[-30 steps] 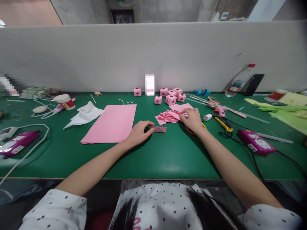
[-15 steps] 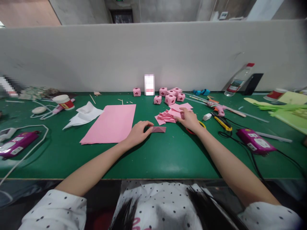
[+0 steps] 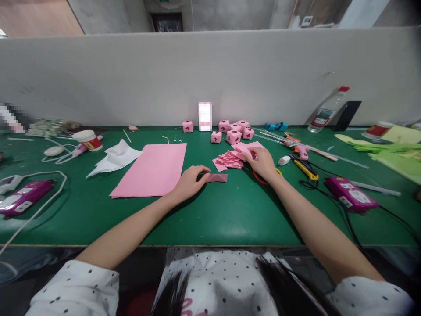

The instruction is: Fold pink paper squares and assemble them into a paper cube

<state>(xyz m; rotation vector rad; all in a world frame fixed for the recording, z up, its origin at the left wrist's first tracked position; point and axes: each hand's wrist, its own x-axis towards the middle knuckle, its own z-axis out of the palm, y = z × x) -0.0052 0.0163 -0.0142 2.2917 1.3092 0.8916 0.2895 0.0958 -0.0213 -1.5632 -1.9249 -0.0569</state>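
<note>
- At the far left of the green surface (image 3: 213, 215) lay a purple power strip (image 3: 23, 196) with a white cable looped round it. A paper cup (image 3: 88, 139) stood farther back.
- A crumpled white paper (image 3: 116, 159) lay just left of a large pink sheet (image 3: 153, 169), which lay flat and untouched.
- The left hand (image 3: 190, 181) rested on the surface just right of that sheet, loosely curled. Its thumb and forefinger seemed to nip the left tip of the folded pink piece (image 3: 217, 177), which lay flat near the middle of the surface.
- To do this well, I judged that hand should press lightly, so the creases stayed shut and the piece did not slide.
- Farther back and to the right sat the pile of pink squares (image 3: 230, 159), fanned untidily, with finished pink cubes (image 3: 234, 136) beyond it by the wall.
- The right hand (image 3: 263, 161) reached over the pile's right edge, its fingertips closed on the top pink square (image 3: 250, 151) and the other fingers bent.
- In my view, the thumb should slide along that corner to free a single square, since the thin sheets cling together. Lifting low would spare the fan beneath.
- Red-handled scissors (image 3: 259, 179) lay partly under that wrist, so the wrist was best held clear of them.
- To the right lay a glue gun (image 3: 301, 151), a yellow knife (image 3: 305, 170) and a second power strip (image 3: 350, 196).
</note>
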